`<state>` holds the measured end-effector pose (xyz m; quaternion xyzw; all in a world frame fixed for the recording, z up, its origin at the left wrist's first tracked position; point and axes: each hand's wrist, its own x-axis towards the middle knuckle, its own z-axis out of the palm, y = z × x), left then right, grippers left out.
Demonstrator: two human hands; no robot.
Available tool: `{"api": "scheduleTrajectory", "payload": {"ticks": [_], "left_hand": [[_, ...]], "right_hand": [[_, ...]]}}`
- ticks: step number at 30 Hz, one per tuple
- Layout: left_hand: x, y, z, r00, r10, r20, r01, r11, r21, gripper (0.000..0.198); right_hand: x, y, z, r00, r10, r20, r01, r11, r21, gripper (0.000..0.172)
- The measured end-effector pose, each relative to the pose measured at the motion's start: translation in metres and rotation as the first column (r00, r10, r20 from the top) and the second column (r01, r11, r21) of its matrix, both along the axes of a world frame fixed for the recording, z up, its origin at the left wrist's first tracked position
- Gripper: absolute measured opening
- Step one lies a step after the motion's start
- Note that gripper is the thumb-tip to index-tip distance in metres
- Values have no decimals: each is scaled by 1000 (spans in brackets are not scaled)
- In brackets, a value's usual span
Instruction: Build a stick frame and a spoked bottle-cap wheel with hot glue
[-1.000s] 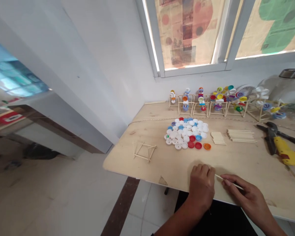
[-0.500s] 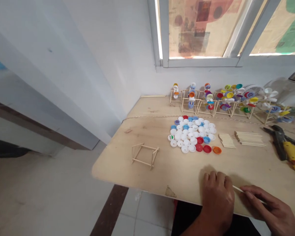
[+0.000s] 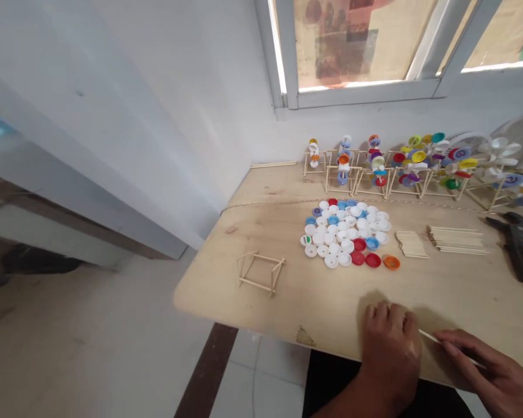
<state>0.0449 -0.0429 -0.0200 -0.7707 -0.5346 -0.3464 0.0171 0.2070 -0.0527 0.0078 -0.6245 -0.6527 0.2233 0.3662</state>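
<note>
The right hand (image 3: 490, 363) pinches a stick (image 3: 429, 336) near the front edge of the surface (image 3: 322, 299); the stick reaches the curled left hand (image 3: 390, 351), whose grip is hidden from view.

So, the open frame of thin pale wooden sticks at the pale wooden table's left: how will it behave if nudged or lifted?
The frame is probably light, being just thin sticks around open space. Its straight, angular base should slide across the table rather than roll. Corners look fragile: slim stick ends meet there, the bond too small to make out.
</note>
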Motion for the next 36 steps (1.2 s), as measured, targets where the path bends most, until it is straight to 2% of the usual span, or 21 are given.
{"api": "scheduleTrajectory", "payload": {"ticks": [6, 9, 12, 15, 18, 21, 24, 31, 34, 36], "left_hand": [[-2, 0, -2, 999, -41, 8, 41, 996, -77, 3], [-8, -2, 3, 992, -52, 111, 65, 991, -117, 21], [-22, 1, 18, 971, -32, 236, 59, 992, -109, 39], [-45, 20, 36, 967, 68, 246, -41, 993, -111, 36], [-67, 55, 49, 973, 185, 138, -162, 974, -159, 25], [-78, 91, 54, 963, 268, -27, -269, 951, -155, 19], [-78, 114, 54, 942, 301, -149, -325, 931, -168, 14], [-74, 135, 49, 916, 304, -261, -373, 886, -277, 4], [-78, 135, 52, 935, 305, -180, -347, 893, -287, 4], [-83, 128, 57, 949, 314, -23, -308, 911, -273, 7]], "right_hand": [[7, 1, -10, 995, 104, 12, -104, 995, 2, 29], [8, 0, -17, 988, 154, -6, -154, 988, -10, 27], [6, -1, -20, 983, 179, -26, -179, 984, -3, 28], [1, -1, -18, 978, 203, -45, -204, 979, -4, 27], [-3, 3, -13, 973, 222, -64, -222, 975, 12, 26], [-5, 8, -9, 960, 277, -40, -273, 958, 83, 21], [-3, 12, -9, 952, 306, 2, -302, 939, 166, 17], [0, 12, -22, 945, 319, 68, -326, 924, 199, 17], [-1, 15, -19, 940, 333, 72, -341, 920, 194, 16], [-5, 19, -15, 941, 332, 65, -339, 921, 191, 15]]}}
